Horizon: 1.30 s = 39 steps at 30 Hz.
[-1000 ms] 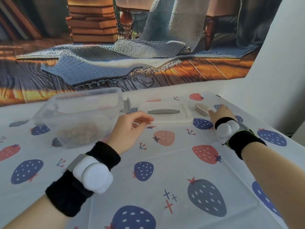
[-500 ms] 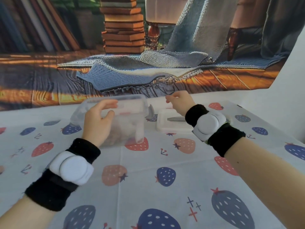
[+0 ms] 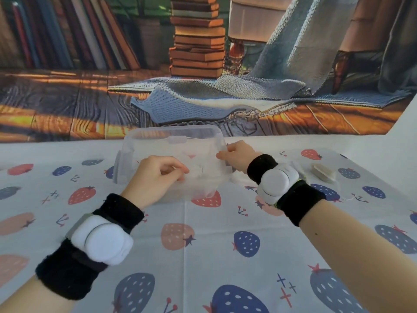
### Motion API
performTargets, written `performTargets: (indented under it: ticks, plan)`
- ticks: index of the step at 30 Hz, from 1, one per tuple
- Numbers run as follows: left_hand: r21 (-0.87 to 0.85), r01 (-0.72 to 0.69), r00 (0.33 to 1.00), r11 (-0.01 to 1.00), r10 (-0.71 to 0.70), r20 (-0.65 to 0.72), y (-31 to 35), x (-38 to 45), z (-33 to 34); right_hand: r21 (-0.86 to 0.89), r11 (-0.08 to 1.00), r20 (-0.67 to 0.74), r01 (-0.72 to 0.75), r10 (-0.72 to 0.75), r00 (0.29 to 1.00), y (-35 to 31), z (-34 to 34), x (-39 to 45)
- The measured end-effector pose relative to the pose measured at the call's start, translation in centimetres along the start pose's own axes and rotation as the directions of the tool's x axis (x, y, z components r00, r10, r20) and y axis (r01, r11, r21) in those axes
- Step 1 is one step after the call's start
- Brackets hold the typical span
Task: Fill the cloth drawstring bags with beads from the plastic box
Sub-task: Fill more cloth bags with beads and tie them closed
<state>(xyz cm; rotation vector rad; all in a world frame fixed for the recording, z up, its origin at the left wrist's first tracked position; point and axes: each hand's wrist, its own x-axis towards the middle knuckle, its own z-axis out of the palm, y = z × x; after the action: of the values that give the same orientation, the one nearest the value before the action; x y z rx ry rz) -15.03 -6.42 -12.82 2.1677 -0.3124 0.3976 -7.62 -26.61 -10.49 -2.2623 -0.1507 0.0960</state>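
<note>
A clear plastic box [image 3: 174, 137] stands at the middle of the table, open at the top. Its beads are mostly hidden behind my left hand. My left hand [image 3: 155, 179] grips the box's near wall with curled fingers. My right hand [image 3: 237, 154] pinches the rim at the box's right corner. To the right of my right wrist, a small beige cloth bag [image 3: 322, 173] lies flat on the table, apart from both hands.
The table wears a white cloth printed with strawberries [image 3: 203, 233]. A sliver of the box's white lid [image 3: 239, 179] shows under my right wrist. A printed backdrop of books and blankets [image 3: 198, 53] hangs behind the table's far edge.
My right hand left the spot near the cloth bag and came to the box's right rim. My left hand moved onto the box's near wall. The box now sits closer to the centre of view.
</note>
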Motion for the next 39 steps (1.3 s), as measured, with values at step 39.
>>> performTargets:
  ticks: [39]
  plan:
    - [0.625,0.132,0.971,0.769,-0.227,0.075,-1.4,7.6,3.2,-0.055,0.99,0.034,0.126,-0.125,0.992,2.5,0.7,-1.2]
